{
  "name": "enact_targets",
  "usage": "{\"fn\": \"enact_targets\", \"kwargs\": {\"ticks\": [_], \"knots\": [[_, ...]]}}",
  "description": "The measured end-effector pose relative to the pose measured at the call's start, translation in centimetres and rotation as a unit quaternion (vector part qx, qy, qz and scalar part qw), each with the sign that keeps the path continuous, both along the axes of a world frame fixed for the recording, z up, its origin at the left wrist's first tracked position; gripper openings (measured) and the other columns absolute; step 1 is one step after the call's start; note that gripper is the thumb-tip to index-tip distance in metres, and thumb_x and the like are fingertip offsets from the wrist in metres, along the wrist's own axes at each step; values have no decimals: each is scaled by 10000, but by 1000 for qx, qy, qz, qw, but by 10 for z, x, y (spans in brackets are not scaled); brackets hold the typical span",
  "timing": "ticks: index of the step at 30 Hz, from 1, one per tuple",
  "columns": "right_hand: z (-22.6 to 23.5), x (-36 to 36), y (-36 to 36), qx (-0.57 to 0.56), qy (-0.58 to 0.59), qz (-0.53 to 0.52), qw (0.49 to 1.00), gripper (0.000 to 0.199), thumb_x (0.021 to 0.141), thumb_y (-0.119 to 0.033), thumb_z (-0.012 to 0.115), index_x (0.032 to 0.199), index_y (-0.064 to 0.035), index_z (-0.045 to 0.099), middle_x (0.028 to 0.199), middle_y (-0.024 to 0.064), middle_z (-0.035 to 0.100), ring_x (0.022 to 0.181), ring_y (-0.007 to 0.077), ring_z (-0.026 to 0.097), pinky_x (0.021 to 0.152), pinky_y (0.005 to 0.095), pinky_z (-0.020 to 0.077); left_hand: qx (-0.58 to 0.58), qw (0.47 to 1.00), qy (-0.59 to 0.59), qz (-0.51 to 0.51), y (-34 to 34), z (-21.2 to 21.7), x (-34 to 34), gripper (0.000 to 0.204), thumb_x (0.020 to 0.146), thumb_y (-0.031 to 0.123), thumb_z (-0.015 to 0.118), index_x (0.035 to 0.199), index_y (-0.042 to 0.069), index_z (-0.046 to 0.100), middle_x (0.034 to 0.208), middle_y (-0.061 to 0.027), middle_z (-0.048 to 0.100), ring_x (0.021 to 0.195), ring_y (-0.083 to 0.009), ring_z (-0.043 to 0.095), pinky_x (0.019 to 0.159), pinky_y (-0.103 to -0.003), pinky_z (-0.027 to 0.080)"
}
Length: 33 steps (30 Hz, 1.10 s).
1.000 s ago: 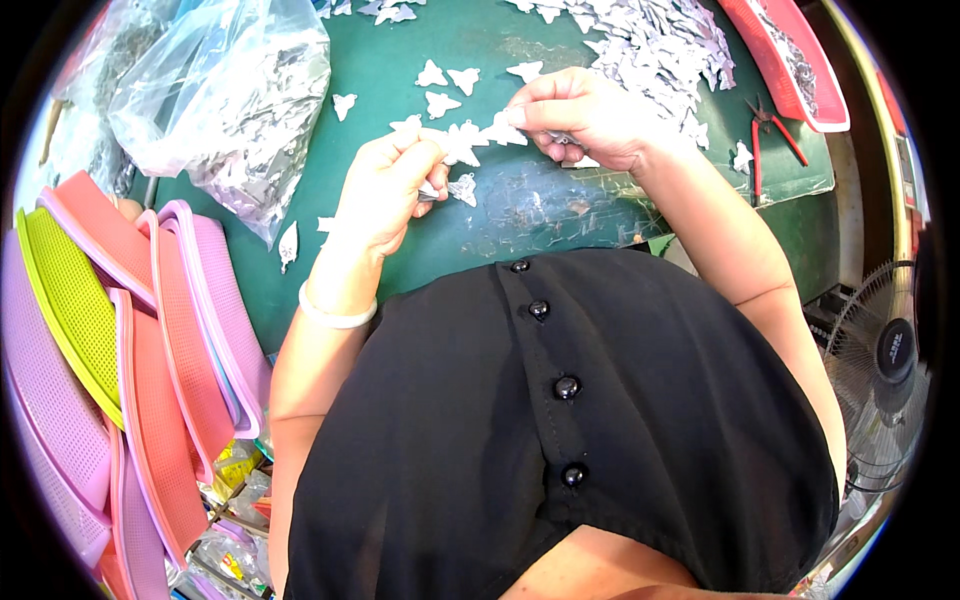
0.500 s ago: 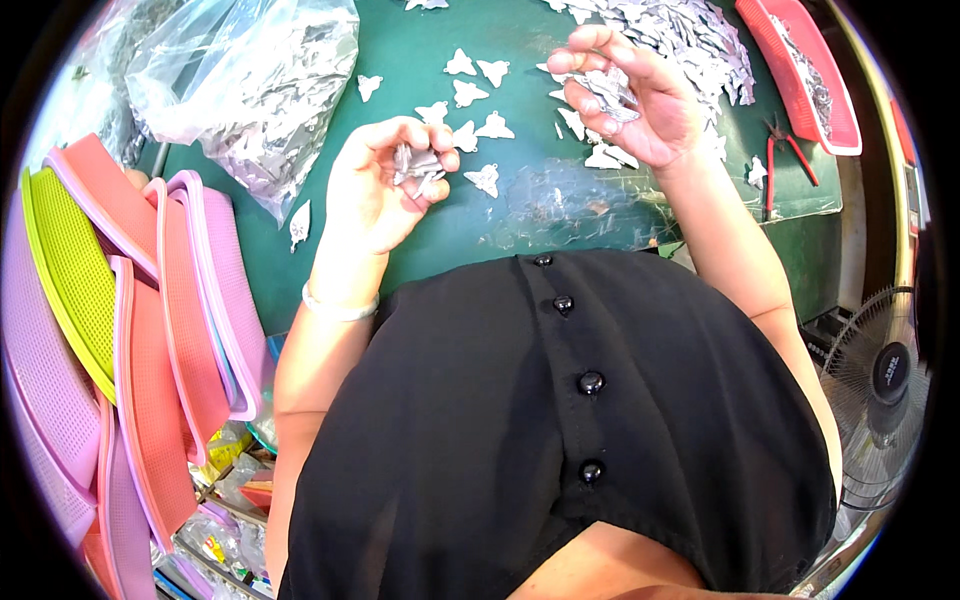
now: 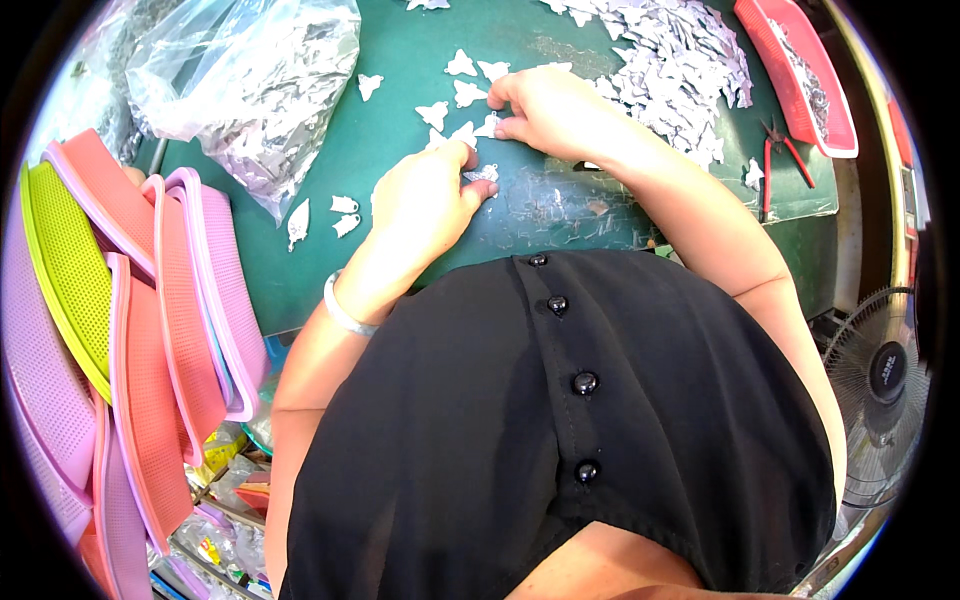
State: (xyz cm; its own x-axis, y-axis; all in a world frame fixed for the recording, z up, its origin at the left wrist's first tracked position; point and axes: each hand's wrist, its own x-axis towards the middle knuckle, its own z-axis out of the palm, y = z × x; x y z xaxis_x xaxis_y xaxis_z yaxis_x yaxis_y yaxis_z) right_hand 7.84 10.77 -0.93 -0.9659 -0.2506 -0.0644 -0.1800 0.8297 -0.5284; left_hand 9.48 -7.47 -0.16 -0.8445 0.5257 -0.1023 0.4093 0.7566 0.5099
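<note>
Small grey three-pointed pieces, metal by their look, lie scattered on the green table (image 3: 400, 80). My left hand (image 3: 420, 205) is turned palm down, its thumb and forefinger closed about one grey piece (image 3: 483, 174) near the table's front. Just right of it, my right hand (image 3: 560, 110) also faces down, with thumb and fingertips curled at another piece (image 3: 487, 127). Both palms are hidden, so anything further inside them does not show. Beyond the fingers lie loose pieces such as this one (image 3: 467, 93). Two small narrow pieces (image 3: 344, 204) rest left of my left hand.
A large heap of grey pieces (image 3: 680, 70) covers the back right. Past it stand a pink basket (image 3: 845, 130) and red-handled pliers (image 3: 768, 180). A clear bag (image 3: 250, 130) of pieces sits back left, stacked plastic baskets (image 3: 150, 400) at left, a fan (image 3: 885, 385) at right.
Both hands have turned palm down and come together over the scattered pieces. The handfuls they held no longer show. Two narrow pieces now lie left of my left hand.
</note>
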Motion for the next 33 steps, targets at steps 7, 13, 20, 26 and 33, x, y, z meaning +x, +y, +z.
{"fn": "enact_targets", "kwargs": {"ticks": [7, 13, 20, 26, 33], "knots": [[-4, -3, -1, -9, 1, 16, 1000, 283, 696, -120, 665, 951, -22, 592, 767, 117, 618, 730, 266, 607, 645, 352, 467, -6, 999, -31, -18, 0, 3, 0, 272, 676, 221, 714, 813, 18, 595, 617, -91, 558, 578, -224, 562, 565, -337, 432], [4, -6, -2, -37, -42, 62, 996, 197, 692, -110, 652, 787, 2, 522, 673, 102, 557, 626, 241, 547, 590, 334, 437, -68, 994, -82, -38, 3, 12, -3, 292, 672, 269, 712, 794, 30, 597, 748, -123, 621, 759, -275, 609, 669, -373, 462], [13, -3, 10, -403, -273, -52, 872, 97, 733, -65, 582, 738, -80, 487, 814, 60, 597, 523, 51, 436, 449, 214, 356, 1, 991, -130, -43, -9, 8, -7, 236, 680, 193, 686, 659, 13, 534, 541, -60, 512, 509, -148, 511, 485, -306, 390], [15, -5, 18, -629, -281, -55, 723, 121, 778, -121, 600, 879, -67, 561, 794, 54, 597, 515, 61, 451, 435, 173, 341, 362, 829, -421, 68, -38, 2, -16, 127, 731, 66, 586, 661, 63, 481, 703, -61, 557, 525, -92, 484, 430, -186, 358], [6, -5, -12, -126, -39, 94, 987, 129, 743, -128, 600, 815, -22, 594, 656, 80, 572, 594, 166, 528, 583, 295, 432, 555, 676, -469, 122, -59, -4, -26, 142, 785, 44, 520, 926, 35, 533, 817, -100, 560, 656, -135, 534, 448, -169, 384]]}}
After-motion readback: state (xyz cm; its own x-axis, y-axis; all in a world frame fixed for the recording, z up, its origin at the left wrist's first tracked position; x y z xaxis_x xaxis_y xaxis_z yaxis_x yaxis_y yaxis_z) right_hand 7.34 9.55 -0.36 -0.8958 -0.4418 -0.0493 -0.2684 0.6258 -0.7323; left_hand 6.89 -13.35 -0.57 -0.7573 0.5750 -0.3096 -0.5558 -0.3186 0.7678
